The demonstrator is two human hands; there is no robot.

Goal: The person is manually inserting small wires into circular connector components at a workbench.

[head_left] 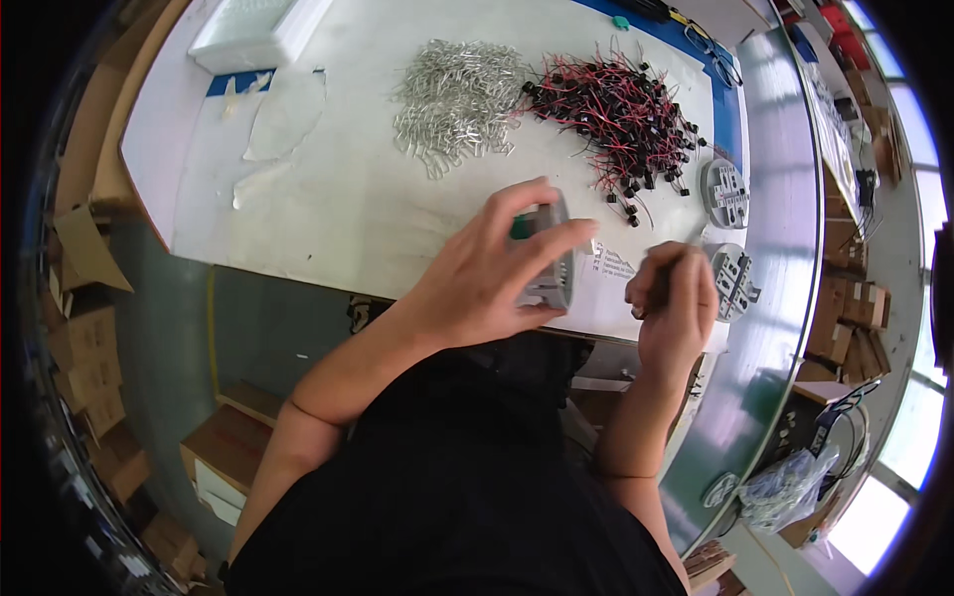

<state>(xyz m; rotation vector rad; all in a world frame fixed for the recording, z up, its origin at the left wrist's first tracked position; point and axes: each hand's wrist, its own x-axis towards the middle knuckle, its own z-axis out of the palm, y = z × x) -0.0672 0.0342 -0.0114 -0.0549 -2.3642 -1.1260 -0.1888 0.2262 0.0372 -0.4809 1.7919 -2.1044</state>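
Note:
My left hand [477, 268] is wrapped around a round grey plastic housing [559, 273], tilted up on its edge over the table's near side. Something green shows behind its fingers. To the right, my right hand [681, 298] is closed with its fingers curled in; whatever they hold, if anything, is hidden. Beside that hand lie two more round grey housings [725, 194] with slots and raised parts. Beyond both hands sit a heap of bent silver wire clips [457, 104] and a heap of small black parts with red and black leads [626, 119].
A white foam box [260, 35] stands at the far left of the white table [348, 209], near scraps of clear film. Past the table's right edge runs a shiny metal conveyor or bench surface [780, 149]. Cardboard boxes [224, 447] stand on the floor at left.

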